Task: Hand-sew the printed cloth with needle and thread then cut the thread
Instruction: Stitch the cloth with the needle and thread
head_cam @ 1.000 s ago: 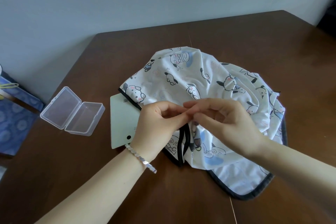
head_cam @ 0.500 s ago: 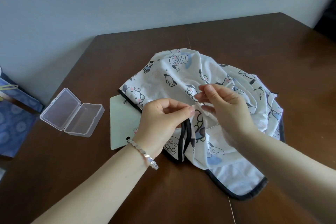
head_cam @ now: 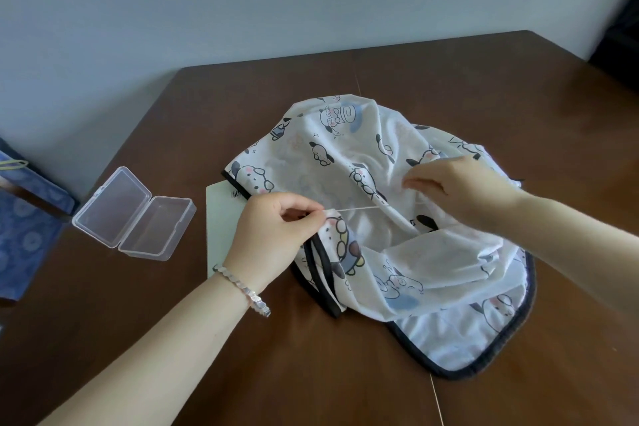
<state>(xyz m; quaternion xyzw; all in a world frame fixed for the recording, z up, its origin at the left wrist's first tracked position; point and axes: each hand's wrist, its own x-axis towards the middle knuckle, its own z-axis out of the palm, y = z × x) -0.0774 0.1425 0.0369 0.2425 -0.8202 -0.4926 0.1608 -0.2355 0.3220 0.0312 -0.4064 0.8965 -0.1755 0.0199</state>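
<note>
The left hand [head_cam: 273,239] pinches the edge of the printed cloth [head_cam: 345,149] between thumb and forefinger. A taut thread [head_cam: 352,210] runs from that pinch toward the right hand [head_cam: 460,190], whose curled fingertips nip its far end; the needle is too small to make out. The cloth is heaped under and beyond both hands. Under the left wrist lies a pale card [head_cam: 221,218], and further left is an open clear plastic box [head_cam: 135,214]. All of it rests on a dark wooden table [head_cam: 449,79] against a grey-blue wall [head_cam: 242,10].
</note>
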